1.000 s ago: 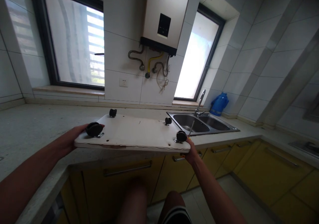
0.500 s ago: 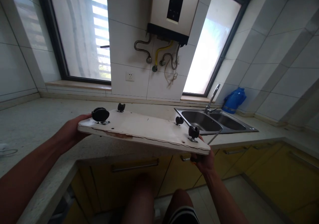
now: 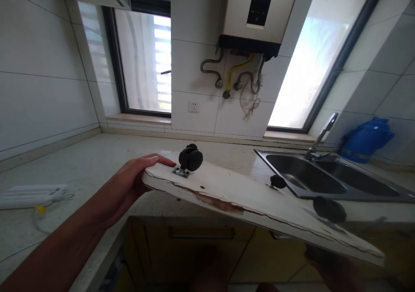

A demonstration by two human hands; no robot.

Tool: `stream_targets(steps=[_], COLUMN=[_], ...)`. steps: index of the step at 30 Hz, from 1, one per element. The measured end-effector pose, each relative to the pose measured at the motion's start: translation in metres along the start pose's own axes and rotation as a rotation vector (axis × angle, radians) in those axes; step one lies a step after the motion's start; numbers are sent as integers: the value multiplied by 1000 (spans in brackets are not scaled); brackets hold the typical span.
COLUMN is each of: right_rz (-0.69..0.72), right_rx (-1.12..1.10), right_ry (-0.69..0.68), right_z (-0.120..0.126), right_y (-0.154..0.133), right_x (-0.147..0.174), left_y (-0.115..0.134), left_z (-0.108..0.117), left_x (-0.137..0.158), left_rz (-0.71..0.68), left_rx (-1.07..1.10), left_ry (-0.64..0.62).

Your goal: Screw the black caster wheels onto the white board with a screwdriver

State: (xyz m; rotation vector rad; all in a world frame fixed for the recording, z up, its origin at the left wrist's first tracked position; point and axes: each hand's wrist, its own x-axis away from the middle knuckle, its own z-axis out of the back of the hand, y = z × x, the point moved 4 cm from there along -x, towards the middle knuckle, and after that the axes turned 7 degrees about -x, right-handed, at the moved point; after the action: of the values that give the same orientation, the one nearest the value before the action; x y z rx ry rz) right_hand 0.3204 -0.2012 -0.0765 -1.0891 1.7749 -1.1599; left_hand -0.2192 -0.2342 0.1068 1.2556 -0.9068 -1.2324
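A white board (image 3: 223,192) with black caster wheels on its upper face is held over the counter edge, tilted down to the right. Its front edge is chipped and split. My left hand (image 3: 129,184) grips the left end, fingers on top beside a caster (image 3: 190,157). At the low right end, my right hand (image 3: 337,268) is closed on the board from below, blurred and partly hidden. A dark object with a touch of orange shows by that hand; its kind is unclear. Two more casters, a small one (image 3: 278,181) and a blurred one (image 3: 329,210), stand toward the right.
Behind the board runs a pale counter (image 3: 129,147) with a double steel sink (image 3: 301,175) and faucet (image 3: 324,134). A blue thermos-like jug (image 3: 366,140) stands beyond it. At left lies a white power strip (image 3: 35,194) with a cord. A water heater (image 3: 256,13) hangs above.
The board's right end has dropped and come nearer, so the board tilts more steeply. Both hands have stayed on it. The view has turned to the left.
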Motion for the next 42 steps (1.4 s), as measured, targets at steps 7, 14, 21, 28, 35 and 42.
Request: stream_targets(steps=[7,14,21,28,35,42], right_rz=[13,143,113,60,-58,-66], right_rx=[-118,-174,-69,-33,53,138], right_ry=[118,24,10,32,7,-57], right_z=[0,-36,-58,-90,-121,-108], right_y=[-5,-38,-66,-81,-91,-90], right_x=[-8,-24,-54,-79,-114,-127], left_y=[-8,-8,8,15,24,2], left_z=[-6,0,-6,0,-7,17], left_x=[-4,3,-6,-41,-96,-118], left_rz=[57,72,89,140,317,181], left_rx=[8,-185,-126,-97,-177,-478], left_ry=[-7,68,-49,-105,-127,-84])
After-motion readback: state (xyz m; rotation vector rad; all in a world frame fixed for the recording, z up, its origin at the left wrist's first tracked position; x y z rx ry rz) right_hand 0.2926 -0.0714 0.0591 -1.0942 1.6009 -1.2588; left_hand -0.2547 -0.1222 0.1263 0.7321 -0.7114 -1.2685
